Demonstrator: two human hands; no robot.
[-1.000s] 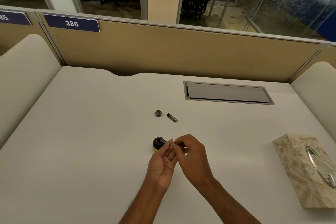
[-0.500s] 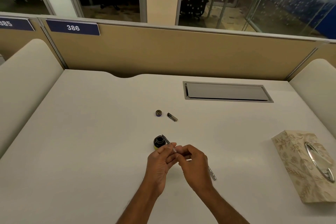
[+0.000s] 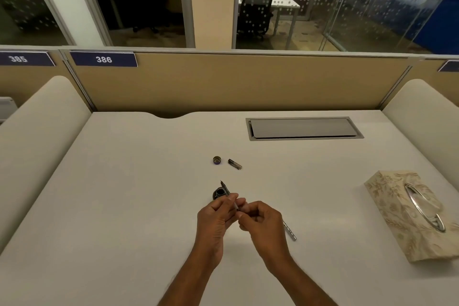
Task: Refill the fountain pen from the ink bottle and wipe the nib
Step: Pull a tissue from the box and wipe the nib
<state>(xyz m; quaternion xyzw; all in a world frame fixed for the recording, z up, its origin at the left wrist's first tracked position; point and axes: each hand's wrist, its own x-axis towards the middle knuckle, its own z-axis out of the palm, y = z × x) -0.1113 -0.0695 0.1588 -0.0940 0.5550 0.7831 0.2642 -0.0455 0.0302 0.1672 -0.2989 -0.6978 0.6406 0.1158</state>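
**Refilling stage, head view.** The fountain pen (image 3: 227, 191), with its barrel off, is held low over the desk (image 3: 139, 206), midway between the left and right edges and nearer the front edge. Its nib points up and away across the mouth of the ink bottle (image 3: 217, 194). The left hand (image 3: 216, 218) pinches the forward part of the pen between its fingertips. The right hand (image 3: 264, 225) has its fingers curled onto the rear end; the part they grip is too small to make out. The pen is judged light, stiff and smooth. Its nib is fine, easily bent and probably wet, so it is best held at the grip section, away from the tip. The bottle stands uncapped and shows a dark interior, though the ink level cannot be read. Being small and open, it would likely tip at a nudge. The bottle cap (image 3: 217, 160) and pen cap (image 3: 235, 164) lie just beside each other towards the desk's centre. The barrel (image 3: 290, 231) lies by the right hand. A tissue box (image 3: 397, 218) sits near the right edge.
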